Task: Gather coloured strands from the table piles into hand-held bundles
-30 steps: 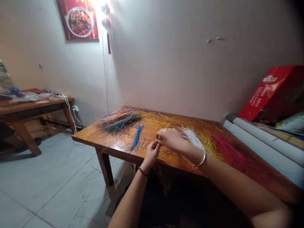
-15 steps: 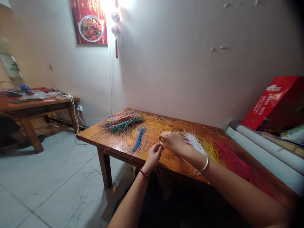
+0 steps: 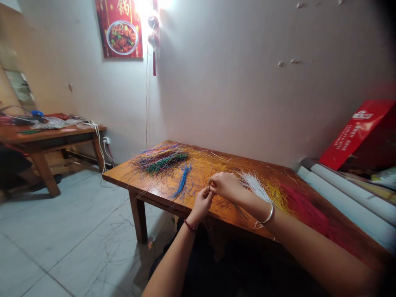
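Observation:
Above the near edge of the wooden table, my left hand [image 3: 202, 205] is closed in a pinch, with thin strands [image 3: 209, 223] hanging in a loose loop below it. Against its fingertips, my right hand [image 3: 225, 185] is also pinched closed, fingers curled down onto the same small spot. The piece between the fingers is mostly hidden and too fine to make out fully. Left of the hands lies a blue bundle of strands [image 3: 183, 181]. Just right of my right hand a white bundle [image 3: 255, 184] fans out, partly behind the wrist.
A multicoloured pile of strands [image 3: 161, 161] covers the table's left end. Yellow strands [image 3: 280, 198] and red strands [image 3: 306, 208] lie to the right. Beyond are white rolls [image 3: 349, 198] and a red box [image 3: 349, 132]. A second table [image 3: 68, 134] stands far left.
The view has shifted slightly, so the surroundings appear a little further right. My hands stay pinched together in nearly the same place, with small finger movements.

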`<state>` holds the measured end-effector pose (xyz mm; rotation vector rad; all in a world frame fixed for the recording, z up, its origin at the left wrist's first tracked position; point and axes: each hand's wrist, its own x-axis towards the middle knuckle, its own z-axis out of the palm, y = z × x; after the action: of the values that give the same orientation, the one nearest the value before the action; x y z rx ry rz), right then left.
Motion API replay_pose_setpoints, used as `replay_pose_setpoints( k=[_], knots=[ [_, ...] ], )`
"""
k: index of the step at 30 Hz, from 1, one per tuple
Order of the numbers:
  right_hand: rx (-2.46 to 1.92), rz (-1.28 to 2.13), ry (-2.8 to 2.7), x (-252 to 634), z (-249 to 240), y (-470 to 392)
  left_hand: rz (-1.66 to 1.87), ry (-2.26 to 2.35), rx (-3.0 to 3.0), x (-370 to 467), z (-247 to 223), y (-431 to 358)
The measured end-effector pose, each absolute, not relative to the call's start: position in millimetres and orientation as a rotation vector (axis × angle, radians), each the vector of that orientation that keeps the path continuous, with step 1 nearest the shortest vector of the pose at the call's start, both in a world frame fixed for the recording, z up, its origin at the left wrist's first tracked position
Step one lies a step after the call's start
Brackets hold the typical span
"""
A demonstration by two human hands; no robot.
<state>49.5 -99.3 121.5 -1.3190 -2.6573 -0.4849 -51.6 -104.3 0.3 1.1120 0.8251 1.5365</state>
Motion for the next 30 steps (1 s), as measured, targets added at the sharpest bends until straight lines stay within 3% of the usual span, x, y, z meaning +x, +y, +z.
replay_pose_setpoints(
  k=[9, 15, 24, 30],
  knots=[
    [-1.293, -0.505, -2.759, 44.1, 130.8, -97.7, 1.519, 0.851, 1.13, -51.9, -2.6, -102.0],
    [-1.305, -0.581, -2.449, 60.4, 154.3, -101.1, 1.478, 0.811, 1.133, -52.3, -7.7, -98.8],
    [-1.238, 0.014, -1.794, 155.1, 218.3, -110.7, 1.462, 0.81, 1.096, -52.8, -11.9, -96.6],
    [-1.11, 0.619, -1.35, 224.0, 202.7, -99.8, 1.469, 0.76, 0.972, -55.5, -6.3, -95.8]
  ],
)
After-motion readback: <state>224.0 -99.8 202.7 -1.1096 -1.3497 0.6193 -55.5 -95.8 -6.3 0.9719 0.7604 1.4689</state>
